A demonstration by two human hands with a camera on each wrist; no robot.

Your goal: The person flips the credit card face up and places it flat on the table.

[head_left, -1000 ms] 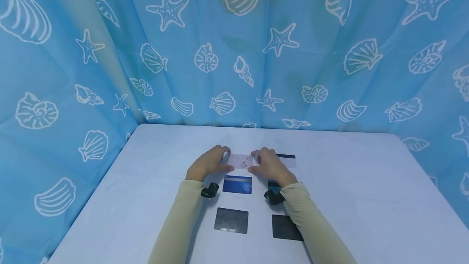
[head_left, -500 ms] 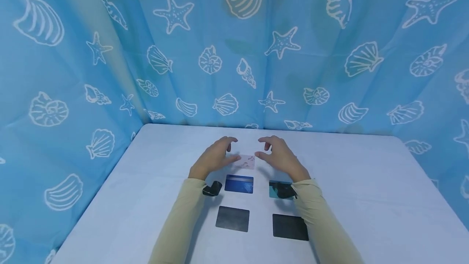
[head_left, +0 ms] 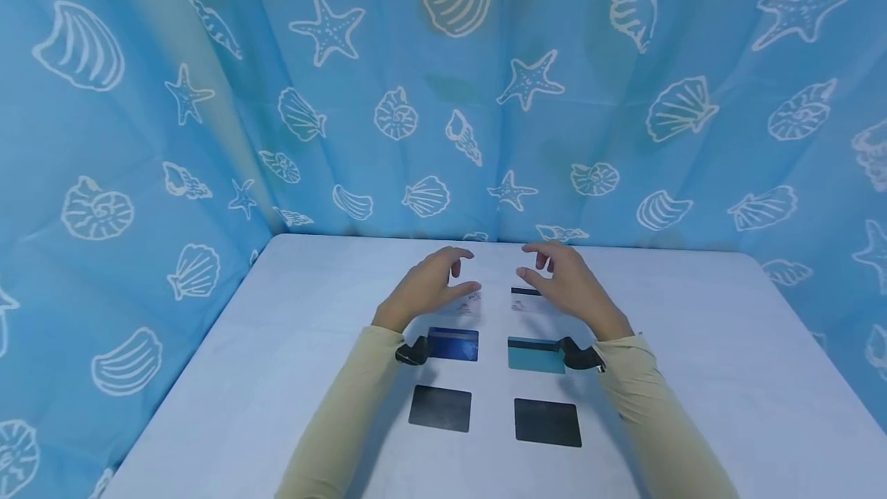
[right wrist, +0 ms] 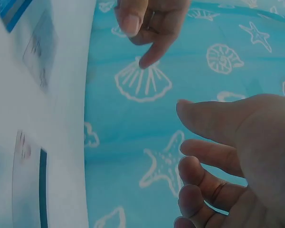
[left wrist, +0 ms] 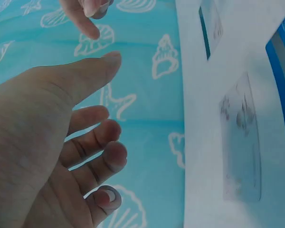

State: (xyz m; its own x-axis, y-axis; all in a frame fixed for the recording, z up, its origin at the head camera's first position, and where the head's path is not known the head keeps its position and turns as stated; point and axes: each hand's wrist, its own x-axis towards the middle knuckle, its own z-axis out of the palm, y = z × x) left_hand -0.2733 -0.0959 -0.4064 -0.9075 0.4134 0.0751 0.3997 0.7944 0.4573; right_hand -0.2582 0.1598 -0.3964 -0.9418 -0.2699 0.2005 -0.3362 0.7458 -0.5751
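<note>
My left hand [head_left: 428, 283] hovers over the far left card with bent, parted fingers and nothing between them. That card, pale pink with a small printed pattern [head_left: 473, 305], lies flat, partly covered by the hand in the head view; the left wrist view shows more of the pale pink card [left wrist: 242, 152]. Over the far right card hangs my right hand [head_left: 574, 287], also holding nothing, its thumb and fingers apart. Beneath it lies a pale card with a dark stripe [head_left: 524, 301], part of which the hand hides. Thumb and fingers of the right hand [right wrist: 228, 152] look relaxed up close.
Closer to me lie a blue card [head_left: 453, 345] on the left and a teal card with a dark stripe [head_left: 537, 359] on the right. Nearest are two dark cards, one left [head_left: 440, 409], one right [head_left: 547, 422]. A blue shell-patterned curtain [head_left: 388, 137] borders the white table [head_left: 277, 376].
Both hands have let go of the pale pink card's ends, risen and moved apart. The right hand shifted rightward over the striped pale card, and more of the teal and right dark cards shows.
</note>
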